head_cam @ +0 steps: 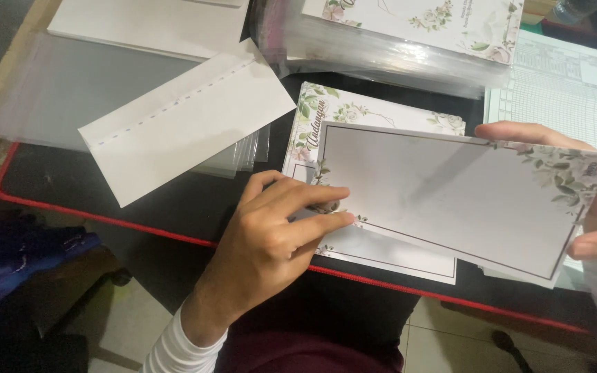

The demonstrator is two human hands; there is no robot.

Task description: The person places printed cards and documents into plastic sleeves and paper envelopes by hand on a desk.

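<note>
Both hands hold one floral card [450,200] in the middle right of the frame. Left hand [271,235] is nearest to the camera, low in the centre; its fingers [312,207] are closed on the card's lower left corner. Right hand [592,200], at the right edge, grips the other end, with fingers above and thumb below. The card's long axis runs from left to right and tilts down toward the right, blank face up. Under it lies a stack of similar cards [354,114] on the black mat [139,200]. A white envelope [188,124] lies in the upper left, well apart. Clear sleeves [381,55] are piled at the top.
</note>
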